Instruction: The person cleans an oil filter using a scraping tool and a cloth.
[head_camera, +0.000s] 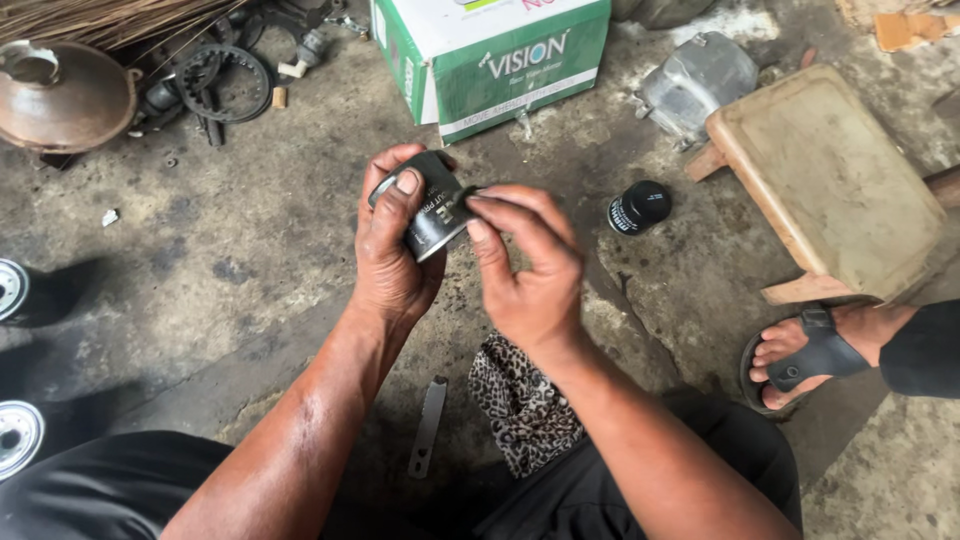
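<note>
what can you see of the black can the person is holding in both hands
The small black cylindrical metal can, likely an oil filter, has pale print on its side and a lighter, silvery end turned toward the upper left. It is held tilted above the stained concrete floor. The left hand wraps around its body, thumb across the side, while the right hand touches its right end with the fingertips. Much of its surface is hidden by the fingers. A similar black can lies on the floor nearby.

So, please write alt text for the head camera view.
Left hand holds a black oil filter while the right hand touches its end, above a stained concrete floor. A second black filter, a wooden stool and a green-and-white box lie nearby.
</note>
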